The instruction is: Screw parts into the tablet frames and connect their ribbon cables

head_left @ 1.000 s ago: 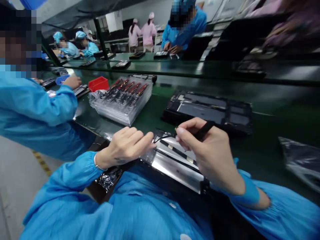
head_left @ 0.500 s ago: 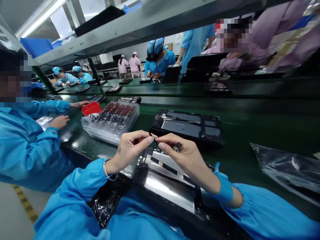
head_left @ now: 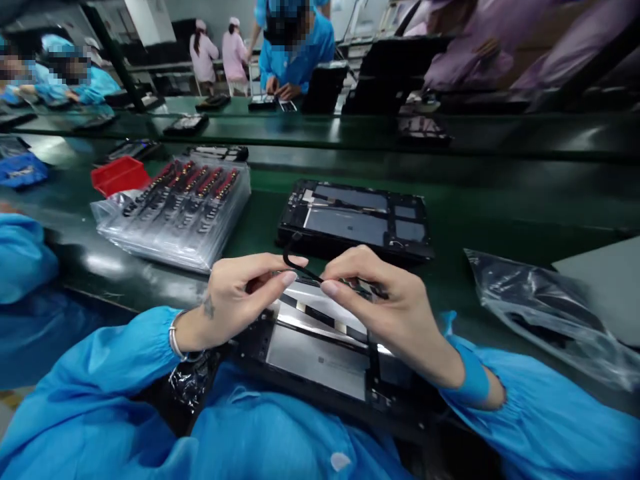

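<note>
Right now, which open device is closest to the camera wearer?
The front device, partly hidden by the right hand; the device behind and all others lie farther off.

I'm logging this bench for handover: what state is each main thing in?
Black cable: bent, pinched in the right hand
Near device: open, internals exposed
Far device: open, internals exposed
Clear trays: stacked, top one loaded
Red bin: uncovered, contents unclear
Plastic bag: lying creased

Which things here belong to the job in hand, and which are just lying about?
In use, seemingly:
black cable at left hand and right hand
opened device beneath them

Apparently lying about:
second opened device
clear tray stack
red bin
plastic bag
</note>
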`<state>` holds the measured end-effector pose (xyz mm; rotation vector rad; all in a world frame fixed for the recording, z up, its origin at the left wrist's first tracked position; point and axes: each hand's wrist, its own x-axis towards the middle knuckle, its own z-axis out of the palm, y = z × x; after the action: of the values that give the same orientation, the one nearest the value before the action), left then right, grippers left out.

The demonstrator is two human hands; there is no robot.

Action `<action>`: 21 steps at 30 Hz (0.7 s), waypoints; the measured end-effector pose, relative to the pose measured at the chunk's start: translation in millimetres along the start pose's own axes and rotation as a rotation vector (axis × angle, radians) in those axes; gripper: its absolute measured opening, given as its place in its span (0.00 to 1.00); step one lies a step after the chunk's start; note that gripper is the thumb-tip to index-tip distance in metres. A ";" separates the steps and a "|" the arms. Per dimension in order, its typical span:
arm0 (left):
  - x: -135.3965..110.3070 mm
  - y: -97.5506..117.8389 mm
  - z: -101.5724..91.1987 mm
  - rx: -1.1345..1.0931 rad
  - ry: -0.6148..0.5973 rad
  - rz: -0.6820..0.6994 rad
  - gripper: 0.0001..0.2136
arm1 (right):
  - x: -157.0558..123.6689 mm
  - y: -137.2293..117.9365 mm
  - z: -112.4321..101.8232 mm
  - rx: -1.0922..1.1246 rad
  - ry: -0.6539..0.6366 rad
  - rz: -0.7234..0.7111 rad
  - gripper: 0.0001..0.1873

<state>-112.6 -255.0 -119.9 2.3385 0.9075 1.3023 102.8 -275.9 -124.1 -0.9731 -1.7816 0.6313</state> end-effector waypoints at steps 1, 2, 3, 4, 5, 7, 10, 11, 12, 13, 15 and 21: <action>0.3 -2.4 0.4 0.040 -0.041 0.061 0.08 | -1.2 -0.6 -4.3 -0.051 -0.011 -0.024 0.06; 0.4 -5.0 0.8 0.090 -0.086 0.128 0.08 | -2.9 -0.9 -8.7 -0.104 -0.022 -0.051 0.06; 0.2 -7.9 1.1 0.151 -0.136 0.196 0.09 | -5.2 -0.8 -13.2 -0.152 -0.036 -0.075 0.06; -0.2 -11.0 1.4 0.214 -0.190 0.256 0.09 | -8.1 -0.1 -17.7 -0.191 -0.057 -0.092 0.06; -0.7 -14.2 1.4 0.271 -0.244 0.302 0.09 | -11.7 1.4 -22.1 -0.217 -0.086 -0.100 0.07; -1.8 -20.9 1.0 0.344 -0.346 0.348 0.09 | -20.3 6.8 -30.2 -0.239 -0.169 -0.069 0.07; -1.6 -30.8 0.2 0.352 -0.451 0.316 0.08 | -33.5 19.3 -40.0 -0.251 -0.294 0.040 0.08; -1.1 -33.9 0.3 0.349 -0.473 0.302 0.08 | -36.9 23.7 -42.6 -0.257 -0.326 0.081 0.08; -0.6 -36.8 0.8 0.345 -0.489 0.292 0.08 | -39.5 28.0 -44.9 -0.263 -0.348 0.116 0.10; 0.0 -39.5 1.5 0.340 -0.505 0.285 0.08 | -41.2 32.0 -47.0 -0.270 -0.364 0.148 0.12; 0.6 -44.4 3.9 0.340 -0.526 0.287 0.08 | -42.1 38.9 -50.6 -0.287 -0.380 0.202 0.15; 3.4 -51.3 12.8 0.349 -0.583 0.313 0.09 | -38.5 53.2 -58.3 -0.320 -0.432 0.295 0.15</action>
<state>-119.7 -213.9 -152.6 2.9806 0.6270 0.4966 182.1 -279.7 -161.6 -1.4177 -2.1837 0.8017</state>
